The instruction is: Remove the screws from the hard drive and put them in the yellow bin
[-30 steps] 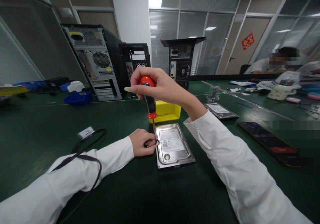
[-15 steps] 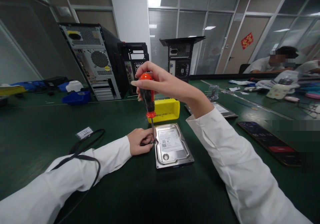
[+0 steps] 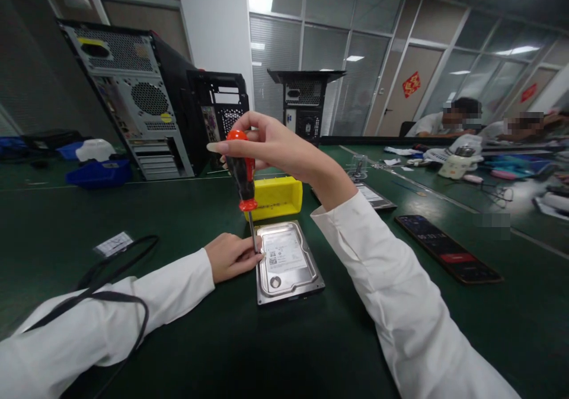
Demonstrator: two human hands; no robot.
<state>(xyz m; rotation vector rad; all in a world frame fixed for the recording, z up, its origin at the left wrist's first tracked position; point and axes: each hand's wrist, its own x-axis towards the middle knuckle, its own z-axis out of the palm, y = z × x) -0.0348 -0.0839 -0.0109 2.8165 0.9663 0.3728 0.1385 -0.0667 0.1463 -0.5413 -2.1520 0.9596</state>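
My right hand (image 3: 267,144) is wrapped around the red and black handle of a screwdriver (image 3: 244,176), which points down, slightly tilted. Its tip meets the left edge of a silver hard drive (image 3: 288,257) lying label up on the green table. Low beside that edge, my left hand (image 3: 231,257) is closed, thumb and index finger around the lower end of the shaft and touching the drive's edge. What sits between those fingertips is too small to make out. Right behind the drive stands a yellow bin (image 3: 278,200) with small dark pieces inside, probably screws.
Computer cases (image 3: 151,102) stand at the back. A blue bin (image 3: 100,174) is at left. A black cord (image 3: 142,310) lies across my left sleeve. To the right are a phone (image 3: 447,248) and another drive (image 3: 376,197). Two people (image 3: 444,120) sit farther back.
The view has swung right, so everything sits farther left in it. The screwdriver stays at the drive's left edge. My left fingers have straightened slightly and closed in around the shaft's tip.
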